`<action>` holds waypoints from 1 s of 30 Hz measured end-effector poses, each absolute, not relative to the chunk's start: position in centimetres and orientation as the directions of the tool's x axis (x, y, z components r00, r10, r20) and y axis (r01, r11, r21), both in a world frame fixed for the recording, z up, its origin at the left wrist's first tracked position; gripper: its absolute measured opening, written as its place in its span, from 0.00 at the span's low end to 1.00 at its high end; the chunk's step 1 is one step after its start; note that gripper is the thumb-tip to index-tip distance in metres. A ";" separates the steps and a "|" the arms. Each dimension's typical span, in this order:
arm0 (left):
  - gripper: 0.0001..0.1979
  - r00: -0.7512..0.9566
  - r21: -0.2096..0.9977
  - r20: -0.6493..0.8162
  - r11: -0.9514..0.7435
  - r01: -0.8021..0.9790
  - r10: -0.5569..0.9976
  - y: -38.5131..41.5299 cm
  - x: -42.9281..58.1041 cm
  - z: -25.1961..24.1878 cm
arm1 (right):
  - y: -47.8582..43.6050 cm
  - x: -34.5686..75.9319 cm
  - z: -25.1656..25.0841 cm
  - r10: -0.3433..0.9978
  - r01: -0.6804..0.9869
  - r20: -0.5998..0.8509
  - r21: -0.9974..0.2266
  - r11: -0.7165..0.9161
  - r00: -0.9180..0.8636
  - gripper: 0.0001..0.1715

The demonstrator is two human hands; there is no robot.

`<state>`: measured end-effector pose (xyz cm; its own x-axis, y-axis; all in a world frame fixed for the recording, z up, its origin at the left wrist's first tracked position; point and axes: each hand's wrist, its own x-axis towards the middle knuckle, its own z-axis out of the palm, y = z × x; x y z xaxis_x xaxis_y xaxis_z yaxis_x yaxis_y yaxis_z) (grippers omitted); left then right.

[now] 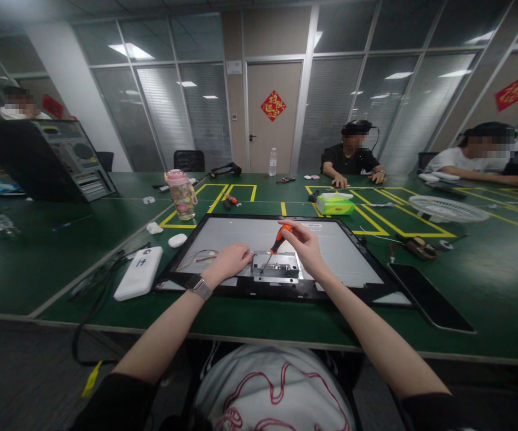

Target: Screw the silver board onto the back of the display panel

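My right hand [306, 246] is closed around the orange and black handle of a screwdriver [279, 240]. Its shaft slants down to the lower left, and the tip meets the metal bracket [277, 274] near its left part. The bracket lies on the back of a flat display panel [340, 245] with a grey middle and black frame. At the bracket's left edge, the fingers of my left hand [229, 263] are bent together and press against it; their tips are partly hidden. A watch is on my left wrist.
Left of the panel lie a white power bank [139, 272] and cables [100, 275]; a pink-lidded bottle [182, 200] stands behind. A phone [432, 296] lies to the right. A green tissue pack [335, 205] sits beyond the panel. Other people sit across the table.
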<state>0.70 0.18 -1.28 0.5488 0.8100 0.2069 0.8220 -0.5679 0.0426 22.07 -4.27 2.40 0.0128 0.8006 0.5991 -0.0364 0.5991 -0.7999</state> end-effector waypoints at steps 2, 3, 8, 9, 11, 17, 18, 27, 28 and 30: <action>0.16 0.548 0.043 0.201 -0.566 0.823 0.812 0.1 0.7 -1.2 | -4.3 22.1 2.4 0.802 -0.027 0.597 -0.802 0.597 0.018 0.16; 0.17 0.546 0.044 0.194 -0.563 0.825 0.815 0.1 0.7 -1.1 | -4.3 22.1 2.4 0.803 -0.023 0.596 -0.803 0.596 0.019 0.16; 0.17 0.543 0.046 0.191 -0.560 0.827 0.818 0.0 0.8 -1.1 | -4.2 22.3 2.3 0.791 -0.002 0.611 -0.792 0.611 0.029 0.14; 0.17 0.542 0.048 0.192 -0.560 0.827 0.818 0.0 0.8 -1.1 | -4.1 22.3 2.2 0.790 0.004 0.613 -0.790 0.613 0.028 0.15; 0.16 0.540 0.053 0.191 -0.558 0.828 0.820 0.1 0.8 -1.1 | -4.0 22.5 2.1 0.790 0.013 0.613 -0.790 0.613 0.024 0.16; 0.17 0.537 0.059 0.192 -0.555 0.829 0.822 0.1 0.8 -1.1 | -3.9 22.4 2.0 0.777 0.022 0.627 -0.779 0.627 0.044 0.14; 0.17 0.537 0.058 0.194 -0.556 0.829 0.821 0.1 0.8 -1.2 | -3.9 22.4 2.1 0.778 0.015 0.627 -0.779 0.627 0.050 0.13; 0.16 0.536 0.071 0.185 -0.555 0.829 0.824 0.1 0.8 -1.1 | -3.4 22.6 1.6 0.805 -0.074 0.593 -0.802 0.592 0.009 0.18; 0.16 0.537 0.068 0.187 -0.556 0.828 0.823 0.1 0.8 -1.0 | -3.3 22.6 1.5 0.807 -0.098 0.590 -0.803 0.587 -0.004 0.19; 0.16 0.538 0.061 0.189 -0.557 0.829 0.822 0.1 0.8 -1.1 | -3.2 22.6 1.4 0.815 -0.151 0.579 -0.809 0.569 -0.030 0.19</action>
